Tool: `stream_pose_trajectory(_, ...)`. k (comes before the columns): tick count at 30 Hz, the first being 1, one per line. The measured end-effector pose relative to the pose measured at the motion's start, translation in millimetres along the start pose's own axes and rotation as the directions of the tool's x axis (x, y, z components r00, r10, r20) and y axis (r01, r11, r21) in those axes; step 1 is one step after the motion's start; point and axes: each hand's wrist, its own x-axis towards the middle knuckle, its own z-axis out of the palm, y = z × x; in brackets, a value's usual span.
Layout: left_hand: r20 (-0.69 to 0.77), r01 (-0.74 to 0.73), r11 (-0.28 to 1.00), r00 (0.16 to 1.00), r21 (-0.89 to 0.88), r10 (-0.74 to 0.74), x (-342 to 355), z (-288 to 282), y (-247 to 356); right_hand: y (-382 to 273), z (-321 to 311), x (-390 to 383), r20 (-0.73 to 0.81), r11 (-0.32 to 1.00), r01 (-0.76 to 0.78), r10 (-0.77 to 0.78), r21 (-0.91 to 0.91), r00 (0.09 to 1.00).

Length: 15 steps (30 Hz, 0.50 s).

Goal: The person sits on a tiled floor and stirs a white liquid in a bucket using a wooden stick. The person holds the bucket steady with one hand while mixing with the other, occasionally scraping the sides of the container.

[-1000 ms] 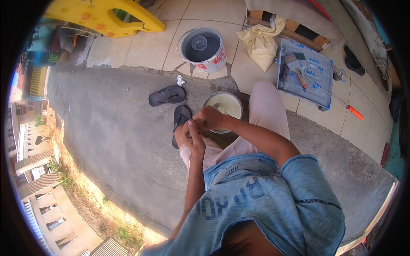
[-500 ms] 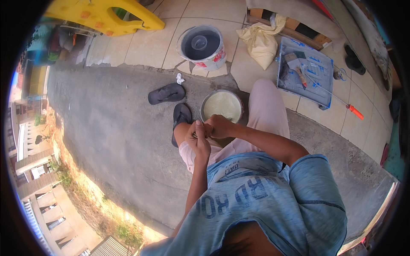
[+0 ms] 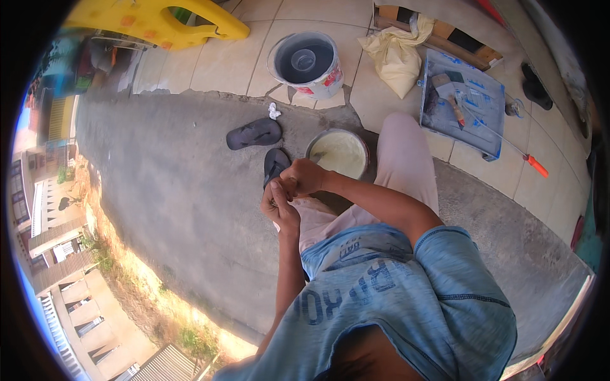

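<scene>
A round bucket of pale cream, paint-like liquid [image 3: 343,155] stands on the grey ground between my legs. My right hand [image 3: 304,178] is closed in a fist at its near left rim. Just below and left, my left hand [image 3: 281,208] is closed too, its thumb lying along the top. Both seem wrapped round one thin stick, mostly hidden by my fingers. A small dark greyish end of the stick [image 3: 320,155] shows in the liquid at the bucket's left side; its exact kind cannot be made out.
Beyond stands a larger white bucket [image 3: 330,82] with dark contents. To the right are a cream sack [image 3: 397,63], a blue-stained paint tray [image 3: 438,114] with brushes, and an orange-handled tool [image 3: 537,166]. A loose dark flip-flop [image 3: 254,134] lies left; yellow plastic equipment [image 3: 140,25] is far left.
Both hands have moved left and slightly away from the bucket's middle. The stick's end has shifted from the near right of the liquid to its left side. My view has tilted slightly.
</scene>
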Motion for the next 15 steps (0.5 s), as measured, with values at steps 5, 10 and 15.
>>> stream_pose_trajectory(5,0.047,0.032,0.999,0.998,0.005,-0.032,-18.4,1.5,13.2,-17.8,12.2,-24.7,0.005,0.992,0.014,-0.015,0.128,1.0)
stream_pose_trajectory(10,0.085,0.079,0.997,0.993,-0.002,-0.079,-21.0,27.3,22.7,-19.9,-18.2,-51.1,0.115,0.995,-0.084,0.09,-0.061,0.989)
stream_pose_trajectory(15,0.1,0.056,0.998,0.993,-0.007,-0.055,-7.8,39.0,18.8,-6.5,-51.2,-32.2,0.117,0.981,-0.038,0.062,-0.193,0.991)
